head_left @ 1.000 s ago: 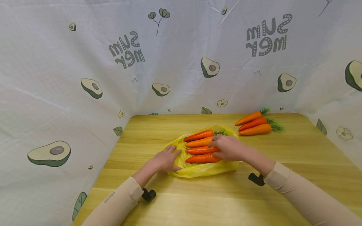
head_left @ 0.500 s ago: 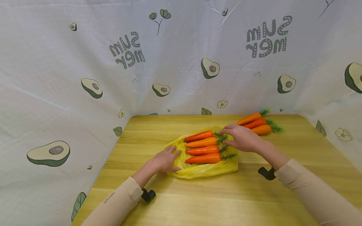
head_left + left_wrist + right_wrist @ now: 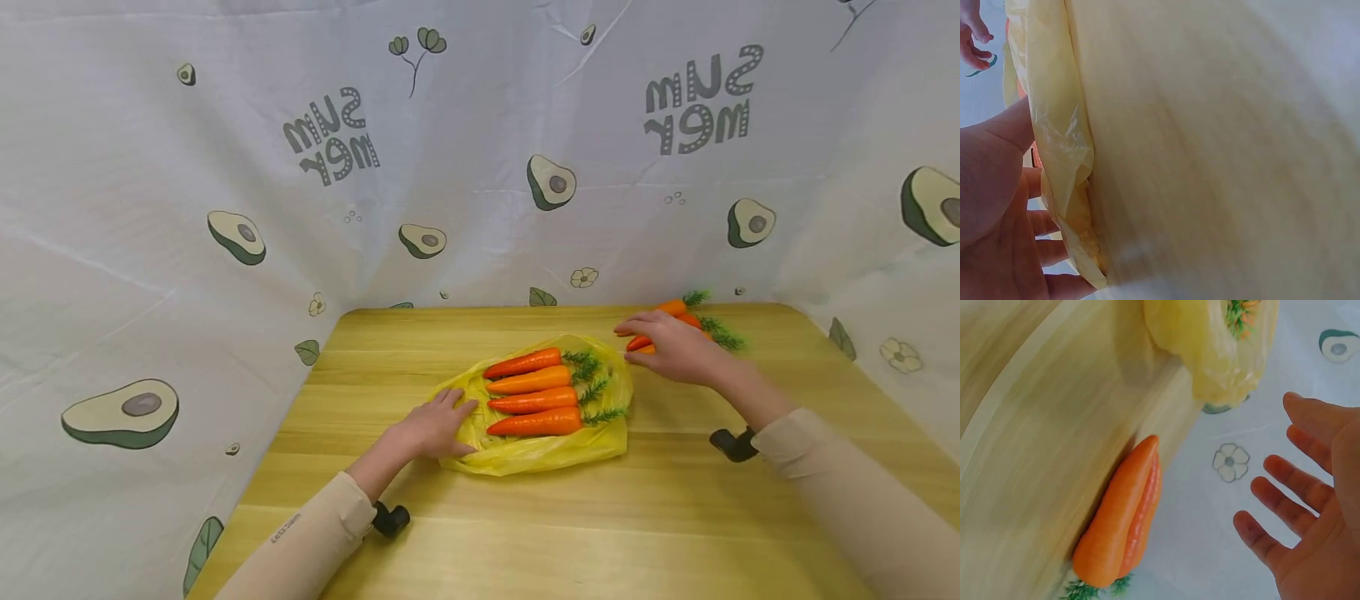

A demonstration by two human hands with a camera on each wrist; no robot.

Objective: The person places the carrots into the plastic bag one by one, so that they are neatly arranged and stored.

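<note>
An opened-out yellow plastic bag (image 3: 540,457) lies mid-table, with several carrots (image 3: 531,380) side by side on it, their green tops to the right. My left hand (image 3: 433,427) rests at the bag's left edge, fingers spread; in the left wrist view, its fingers (image 3: 1054,251) touch the crumpled yellow rim. To the right of the bag, my right hand (image 3: 681,350) hovers over a separate group of carrots (image 3: 672,307) and partly hides them. In the right wrist view, that hand (image 3: 1316,506) has extended fingers and holds nothing, apart from the nearest carrot (image 3: 1116,512).
The wooden table (image 3: 480,542) ends at a white cloth backdrop (image 3: 480,125) printed with avocados, which surrounds it at the back and sides. A black wrist mount (image 3: 392,518) sits below the left wrist, another (image 3: 733,445) below the right.
My right hand has left the carrots on the bag and moved right to the separate carrots, uncovering the green tops on the bag. My left hand stays at the bag's left edge.
</note>
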